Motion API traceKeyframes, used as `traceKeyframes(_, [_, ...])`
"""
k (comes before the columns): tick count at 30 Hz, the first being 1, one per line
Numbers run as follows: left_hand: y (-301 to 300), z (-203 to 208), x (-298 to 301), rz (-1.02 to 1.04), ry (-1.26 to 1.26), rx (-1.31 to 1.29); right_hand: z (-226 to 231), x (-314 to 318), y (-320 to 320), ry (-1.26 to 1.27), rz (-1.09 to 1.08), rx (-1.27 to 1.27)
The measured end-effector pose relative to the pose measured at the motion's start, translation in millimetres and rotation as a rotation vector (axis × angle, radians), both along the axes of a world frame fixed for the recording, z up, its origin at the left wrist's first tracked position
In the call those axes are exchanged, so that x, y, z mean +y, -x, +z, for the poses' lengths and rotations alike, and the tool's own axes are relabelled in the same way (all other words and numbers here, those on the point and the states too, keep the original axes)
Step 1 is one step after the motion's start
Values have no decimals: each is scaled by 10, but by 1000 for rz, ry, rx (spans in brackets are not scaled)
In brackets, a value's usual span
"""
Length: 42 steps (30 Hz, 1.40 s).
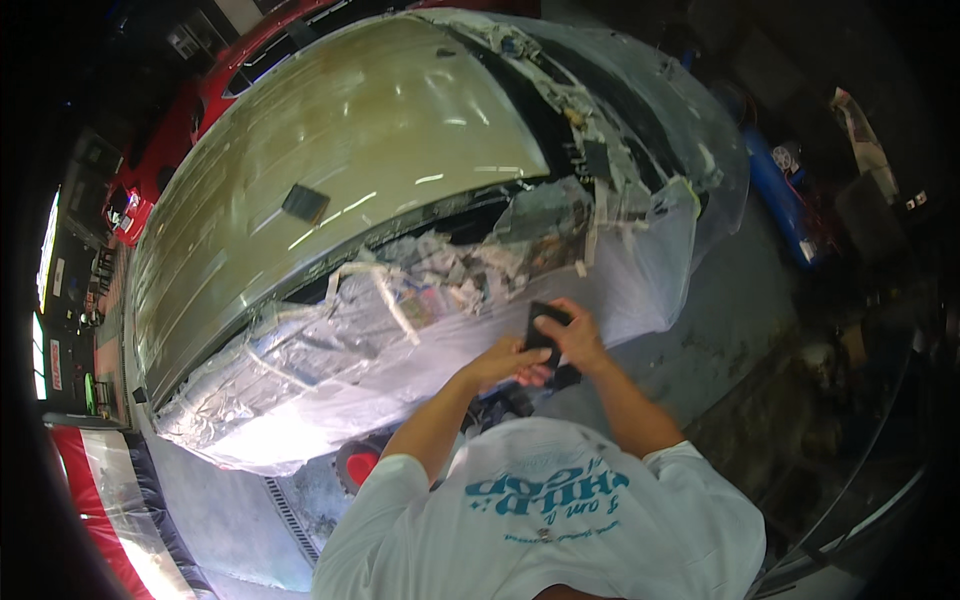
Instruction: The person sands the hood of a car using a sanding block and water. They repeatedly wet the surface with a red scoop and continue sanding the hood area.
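Both my hands meet in front of my chest, close to the car's plastic-draped side. Between them is a dark flat rectangular block (540, 340); what kind it is cannot be made out. My left hand (503, 364) grips its near left edge, thumb on top. From the right, my right hand (577, 336) is closed round it, with the thumb across its face. Beyond them lies the car's dull tan roof (400, 125), with streaks of reflected light. A dark rectangular pad (305, 203) rests on that roof, out of reach of my hands' present place.
Clear plastic sheeting (640, 285), torn masking paper (470, 268) and tape strips wrap the car below the roof edge. A red car (160, 150) stands behind at the left. On the right are a blue cylinder (780, 195) and clutter. A floor grate (290, 515) runs at lower left.
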State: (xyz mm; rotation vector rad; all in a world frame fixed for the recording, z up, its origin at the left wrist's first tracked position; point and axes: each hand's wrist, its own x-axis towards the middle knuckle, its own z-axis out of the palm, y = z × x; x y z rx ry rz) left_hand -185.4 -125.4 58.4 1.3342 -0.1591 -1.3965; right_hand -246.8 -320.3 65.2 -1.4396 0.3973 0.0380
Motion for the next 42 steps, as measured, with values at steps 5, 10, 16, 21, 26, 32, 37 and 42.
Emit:
traceKeyframes(5, [-266,34,-191,7,-83,-172,45,-113,-388,-68,164,-100])
traceKeyframes(10, [-1165,176,147,738,-251,-1167,-315,-1039,-1243,8,-110,-234])
traceKeyframes(16, [-2117,-68,695,1040,-576,-1554,-512,-2216,-2909,768,-321,-445])
traceKeyframes(21, [-2231,-246,631,943,-937,-1649,-600,-2698,-3972,1124,-262,-244])
traceKeyframes(26, [-2208,-495,853,796,-1144,-1643,-708,-2683,-4384,1214,-137,-6])
traceKeyframes(32, [-2220,-444,750,897,-1009,-1623,-800,-2778,-4481,1204,-89,45])
traceKeyframes(37, [-2232,-581,861,1014,-843,-1544,-891,-2899,-4510,1174,-124,-78])
traceKeyframes(42, [-2271,-659,921,1113,-679,-1429,-837,-2889,-4145,562,-302,-233])
